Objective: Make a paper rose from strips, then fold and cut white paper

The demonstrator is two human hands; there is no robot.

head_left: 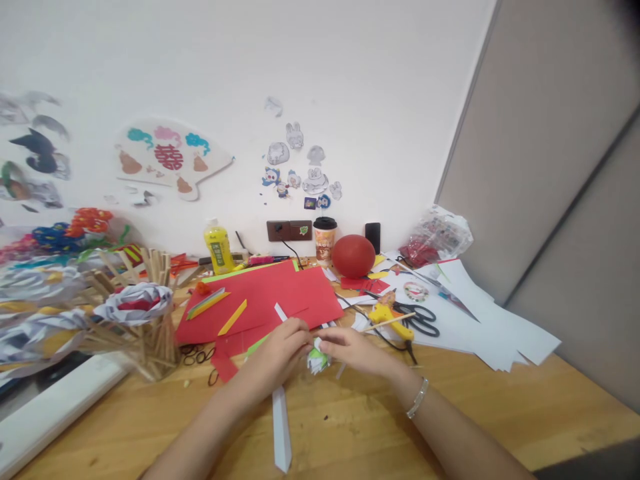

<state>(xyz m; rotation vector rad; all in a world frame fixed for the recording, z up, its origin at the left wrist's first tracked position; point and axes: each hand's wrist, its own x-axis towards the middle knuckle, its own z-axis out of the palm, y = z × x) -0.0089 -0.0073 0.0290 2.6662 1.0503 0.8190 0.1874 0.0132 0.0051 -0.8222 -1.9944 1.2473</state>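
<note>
Between my two hands is a small paper flower [318, 362] in white and green, its folded petals hanging below the fingertips. My left hand [285, 348] grips it from the left with bent fingers, and my right hand [353, 350] pinches its upper right side. A white paper strip [281, 430] lies on the table under my left wrist and runs toward me. Red paper sheets [270, 293] spread out behind the hands. Just beyond my right hand lie a yellow hot glue gun [391, 322], a thin wooden stick [380, 324] and black-handled scissors [423, 320].
Left, a container of wooden sticks [150, 340] stands beside finished paper flowers [133, 303]. Along the wall are a yellow drink bottle [218, 247], a lidded paper cup [325, 241], a red balloon-like ball [353, 256] and a phone [373, 237]. White paper [495, 327] covers the right.
</note>
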